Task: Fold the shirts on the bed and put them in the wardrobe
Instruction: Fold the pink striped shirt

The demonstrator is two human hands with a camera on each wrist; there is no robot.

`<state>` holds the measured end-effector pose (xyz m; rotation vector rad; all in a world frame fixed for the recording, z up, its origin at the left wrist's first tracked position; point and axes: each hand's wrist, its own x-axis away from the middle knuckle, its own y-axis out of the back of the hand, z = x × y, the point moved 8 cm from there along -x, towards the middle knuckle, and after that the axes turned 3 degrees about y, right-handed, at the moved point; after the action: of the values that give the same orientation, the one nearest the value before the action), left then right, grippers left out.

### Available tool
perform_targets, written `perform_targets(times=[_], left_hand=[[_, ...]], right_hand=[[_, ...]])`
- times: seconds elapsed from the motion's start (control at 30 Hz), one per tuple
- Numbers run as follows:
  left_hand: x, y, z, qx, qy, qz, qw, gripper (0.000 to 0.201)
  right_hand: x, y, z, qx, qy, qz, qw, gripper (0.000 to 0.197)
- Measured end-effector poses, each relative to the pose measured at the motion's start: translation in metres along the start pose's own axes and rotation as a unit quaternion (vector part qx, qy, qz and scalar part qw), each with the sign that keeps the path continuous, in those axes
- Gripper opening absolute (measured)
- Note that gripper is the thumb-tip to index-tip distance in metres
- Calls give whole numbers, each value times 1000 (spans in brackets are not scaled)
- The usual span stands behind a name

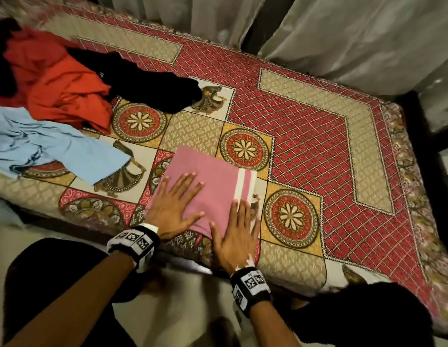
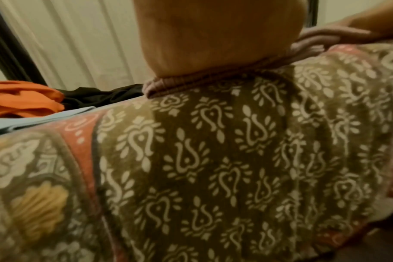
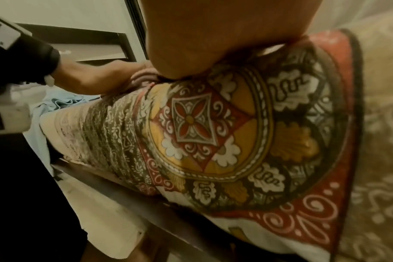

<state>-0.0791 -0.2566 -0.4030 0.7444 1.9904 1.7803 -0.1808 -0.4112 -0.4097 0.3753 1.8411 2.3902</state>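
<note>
A pink shirt (image 1: 213,179) with white stripes lies folded into a rectangle near the bed's front edge. My left hand (image 1: 176,199) presses flat on its left half with the fingers spread. My right hand (image 1: 236,229) lies flat on its near right corner, fingers straight along the striped edge. In the left wrist view the pink shirt's folded edge (image 2: 191,83) bulges under my palm. A red shirt (image 1: 60,88), a black shirt (image 1: 153,83) and a light blue shirt (image 1: 55,149) lie crumpled at the left of the bed. The wardrobe is not in view.
The bed (image 1: 318,146) carries a patterned red, beige and yellow cover, bare across its middle and right. Pale curtains (image 1: 343,33) hang right behind it. A dark bed frame (image 3: 128,195) runs along the near edge above a light floor.
</note>
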Motion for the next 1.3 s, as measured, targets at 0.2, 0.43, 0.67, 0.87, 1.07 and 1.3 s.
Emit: perform_targets(times=[0.2, 0.43, 0.67, 0.87, 1.07, 1.3], left_hand=[[11, 18, 1, 54, 6, -4, 998, 86], [21, 32, 72, 520, 357, -91, 771, 58], [-23, 8, 85, 591, 417, 106, 682, 36], [-23, 17, 37, 683, 481, 179, 520, 61], [-22, 151, -108, 796, 425, 135, 410, 10], [-56, 422, -352, 783, 186, 243, 541, 50]], right_hand=[[7, 9, -5, -42, -4, 42, 998, 90], [14, 49, -64, -419, -226, 28, 879, 46], [4, 9, -59, -618, -282, 115, 725, 55], [3, 57, -40, -790, -341, 186, 475, 12], [45, 210, -115, -819, -358, 89, 440, 34], [174, 511, -257, -833, -328, -94, 436, 64]])
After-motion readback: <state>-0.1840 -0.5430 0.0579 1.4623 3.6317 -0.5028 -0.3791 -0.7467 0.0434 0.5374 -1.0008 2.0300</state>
